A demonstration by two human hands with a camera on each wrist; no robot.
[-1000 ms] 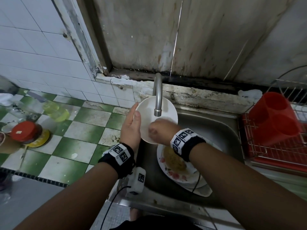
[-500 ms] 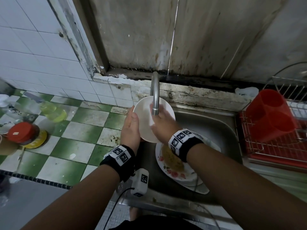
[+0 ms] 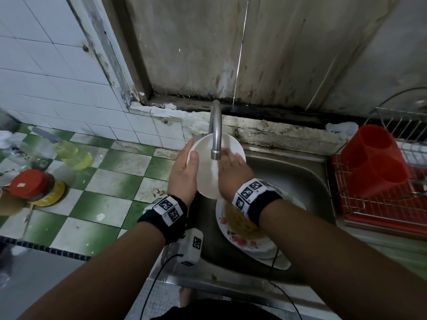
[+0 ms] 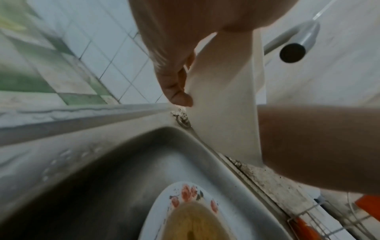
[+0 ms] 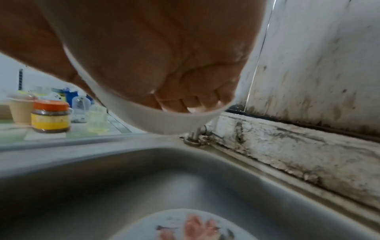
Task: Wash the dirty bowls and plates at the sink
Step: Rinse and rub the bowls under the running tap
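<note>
No words, brands or numbers can be read anywhere. The black wristbands point(image 3: 166, 207) carry white squares with black-and-white coded marker patterns, and beside them are tiny characters too small to make out. The red-lidded jar point(image 5: 50, 116) near the tabletop's left edge has a yellow label whose print is blurred beyond reading.

Bowl point(image 3: 205, 172): plain white. Plate point(image 3: 245, 241): white, red flower print. Bench point(image 3: 111, 181): green-and-white checked tiles. Cutlery holder point(image 3: 374, 160): red. Jar point(image 3: 34, 188): red lid, yellow label.

Both bare forearms wear black wristbands point(image 3: 165, 210) bearing white square-coded tags, with a cabled white box point(image 3: 191, 247).
</note>
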